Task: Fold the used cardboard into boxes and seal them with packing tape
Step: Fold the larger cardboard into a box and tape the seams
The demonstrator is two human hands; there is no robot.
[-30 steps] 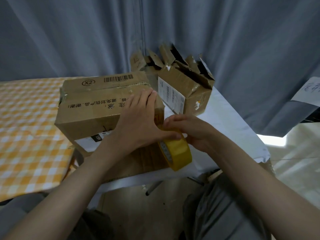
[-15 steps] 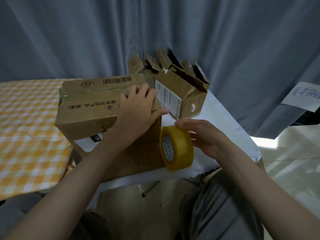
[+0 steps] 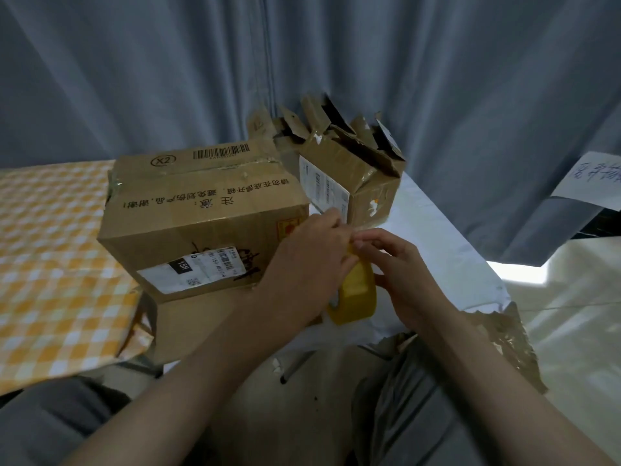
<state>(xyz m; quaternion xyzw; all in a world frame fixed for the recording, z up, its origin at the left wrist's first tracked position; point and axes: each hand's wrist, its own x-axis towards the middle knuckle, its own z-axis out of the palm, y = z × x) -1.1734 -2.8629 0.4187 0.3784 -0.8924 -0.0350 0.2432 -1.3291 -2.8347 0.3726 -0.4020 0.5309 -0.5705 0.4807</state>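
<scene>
A large closed cardboard box (image 3: 201, 210) with printed text and a shipping label sits on the table, on top of a flat piece of cardboard (image 3: 201, 317). A yellow roll of packing tape (image 3: 356, 290) stands on edge just right of it, held between both hands. My left hand (image 3: 309, 260) grips the roll's left side and covers part of it. My right hand (image 3: 400, 274) holds its right side, fingertips meeting the left hand's at the roll's top. A smaller box (image 3: 346, 176) with open torn flaps stands behind.
A yellow checked cloth (image 3: 50, 264) covers the table at the left and a white cloth (image 3: 447, 257) lies at the right. Grey curtains hang behind. A torn cardboard scrap (image 3: 507, 344) hangs at the right table edge. My knees are below.
My left hand has left the top of the large box and come down onto the tape roll. Both hands now meet at the roll's top, and the view has shifted closer.
</scene>
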